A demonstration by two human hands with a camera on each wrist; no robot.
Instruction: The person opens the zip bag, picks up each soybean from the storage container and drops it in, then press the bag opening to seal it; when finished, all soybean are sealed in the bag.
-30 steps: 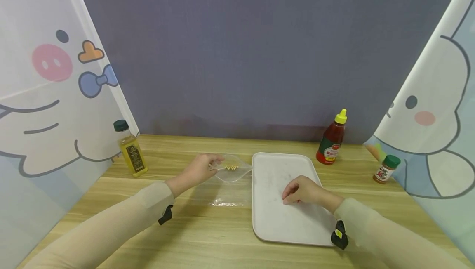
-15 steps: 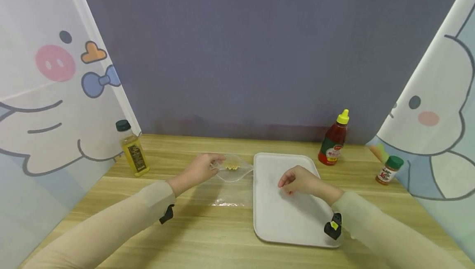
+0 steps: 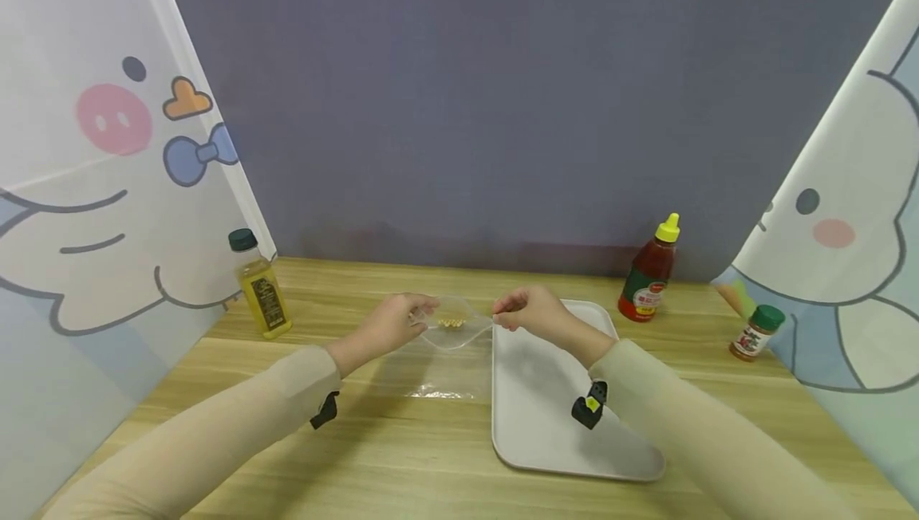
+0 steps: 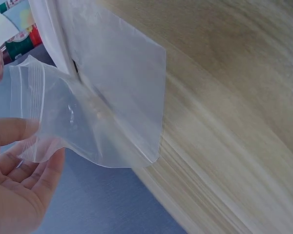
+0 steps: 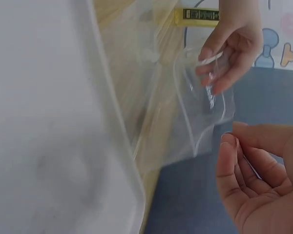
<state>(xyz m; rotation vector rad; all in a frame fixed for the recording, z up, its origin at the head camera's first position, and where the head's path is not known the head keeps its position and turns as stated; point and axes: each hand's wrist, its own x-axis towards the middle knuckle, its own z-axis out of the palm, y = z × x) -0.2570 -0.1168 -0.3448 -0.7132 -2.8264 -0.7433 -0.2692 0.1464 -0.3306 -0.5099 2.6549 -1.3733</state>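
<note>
Two hands meet mid-frame: the left hand (image 3: 388,326) pinches the clear zip bag (image 3: 454,327) by its mouth, the right hand (image 3: 530,311), fingers loosely curled, touches its other edge above the white tray (image 3: 546,424), and the ketchup bottle (image 3: 649,271) stands behind, right.

- The clear plastic zip bag (image 3: 451,328) lies just left of the white rectangular tray (image 3: 546,416) on the wooden table (image 3: 402,456).
- The yellow oil bottle (image 3: 262,287) stands far left.
- The red sauce bottle (image 3: 649,271) stands behind the tray, the small spice jar (image 3: 755,332) right of it.
</note>
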